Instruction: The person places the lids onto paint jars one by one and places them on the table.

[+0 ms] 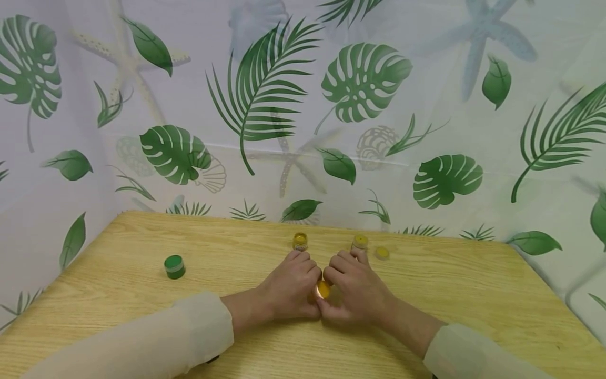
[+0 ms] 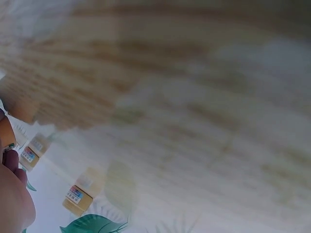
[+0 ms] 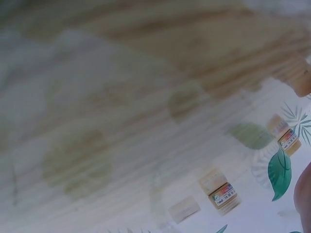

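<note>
2 grips (image 1: 291, 287) (image 1: 357, 289) clasp an orange jar (image 1: 323, 290); only the head view shows a green jar (image 1: 174, 267).

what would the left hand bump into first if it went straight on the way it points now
Most likely the right hand: it lies straight across from the left hand, with the small orange jar held between them. The exact depth there is hard to judge.
</note>
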{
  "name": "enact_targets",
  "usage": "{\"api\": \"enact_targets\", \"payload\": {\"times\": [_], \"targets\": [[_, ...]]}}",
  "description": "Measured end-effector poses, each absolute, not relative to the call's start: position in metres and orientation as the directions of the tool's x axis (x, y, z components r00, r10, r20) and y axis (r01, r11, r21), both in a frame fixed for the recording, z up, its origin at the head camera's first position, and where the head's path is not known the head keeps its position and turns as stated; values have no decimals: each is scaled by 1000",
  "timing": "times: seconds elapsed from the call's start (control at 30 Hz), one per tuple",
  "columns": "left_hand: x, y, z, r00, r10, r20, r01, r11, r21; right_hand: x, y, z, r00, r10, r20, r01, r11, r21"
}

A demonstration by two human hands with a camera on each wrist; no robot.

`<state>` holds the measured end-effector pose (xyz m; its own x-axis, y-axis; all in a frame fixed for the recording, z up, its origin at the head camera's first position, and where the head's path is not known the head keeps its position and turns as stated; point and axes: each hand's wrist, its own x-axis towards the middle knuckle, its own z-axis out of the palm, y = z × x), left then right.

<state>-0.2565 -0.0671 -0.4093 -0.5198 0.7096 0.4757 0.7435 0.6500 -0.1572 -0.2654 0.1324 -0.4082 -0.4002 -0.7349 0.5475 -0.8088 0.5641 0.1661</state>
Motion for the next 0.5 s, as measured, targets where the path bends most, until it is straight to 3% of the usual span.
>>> {"api": "enact_targets", "payload": {"times": [0.5], "targets": [[-257,-67,-410,-494,710,502,750,640,-168,-264,132,-408,-371,-720,587,-815,556,166]]}}
